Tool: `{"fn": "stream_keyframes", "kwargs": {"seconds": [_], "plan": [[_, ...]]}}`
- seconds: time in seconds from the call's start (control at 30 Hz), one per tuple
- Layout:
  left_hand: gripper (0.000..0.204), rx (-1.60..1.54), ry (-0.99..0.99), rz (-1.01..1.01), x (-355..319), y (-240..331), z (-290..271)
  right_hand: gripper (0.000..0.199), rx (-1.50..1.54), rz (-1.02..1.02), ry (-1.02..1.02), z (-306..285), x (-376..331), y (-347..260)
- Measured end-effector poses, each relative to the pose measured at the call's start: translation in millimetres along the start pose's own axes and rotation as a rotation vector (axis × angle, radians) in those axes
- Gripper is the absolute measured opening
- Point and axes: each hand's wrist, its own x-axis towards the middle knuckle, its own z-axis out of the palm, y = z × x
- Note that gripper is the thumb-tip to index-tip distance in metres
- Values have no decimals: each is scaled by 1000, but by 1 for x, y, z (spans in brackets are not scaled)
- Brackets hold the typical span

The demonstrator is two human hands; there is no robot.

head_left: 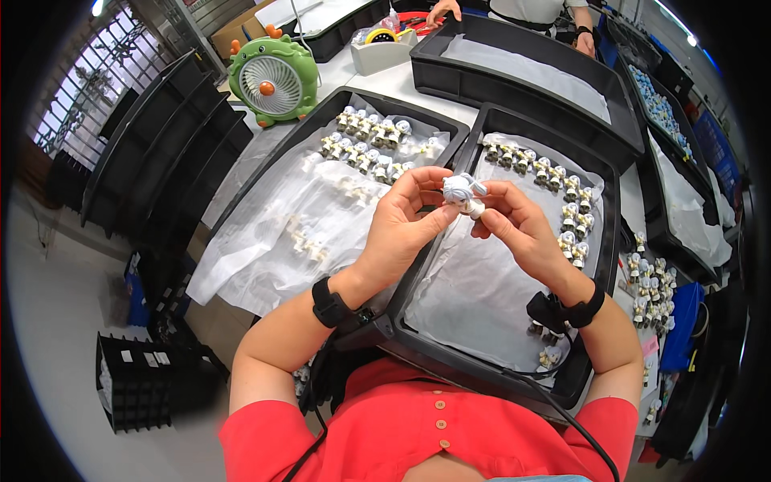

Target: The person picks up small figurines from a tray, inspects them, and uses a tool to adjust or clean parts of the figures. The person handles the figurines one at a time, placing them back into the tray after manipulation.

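Observation:
Between both hands I hold a small figurine (461,193) with pale blue-white hair and a cream-coloured body, above the right tray. My left hand (414,215) pinches it from the left by the head. My right hand (520,225) grips it from the right side, fingers curled around the body. Below lies a black tray (401,325) lined with white sheet; similar figurines (554,177) stand along its far and right edges. To the left, another black tray (345,95) carries rows of the same figurines (373,128), partly covered by a thin white sheet (265,233).
A green animal-shaped fan (273,80) stands at the back left. Behind the trays is another black tray (434,68), with a co-worker's hand (443,11) beyond it. More figurines (652,293) cluster at the right beside a blue bin (683,325). Black trays (152,136) are stacked at left.

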Motion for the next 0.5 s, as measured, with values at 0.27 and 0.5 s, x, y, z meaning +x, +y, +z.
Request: {"fn": "stream_keyframes", "kwargs": {"seconds": [0.27,0.5], "plan": [[38,-24,-13,-14,0,-1,1,36,-7,7,7,4,1,-7],[42,-93,-28,-52,-2,3,4,35,19,57,0,2,0,-8]]}}
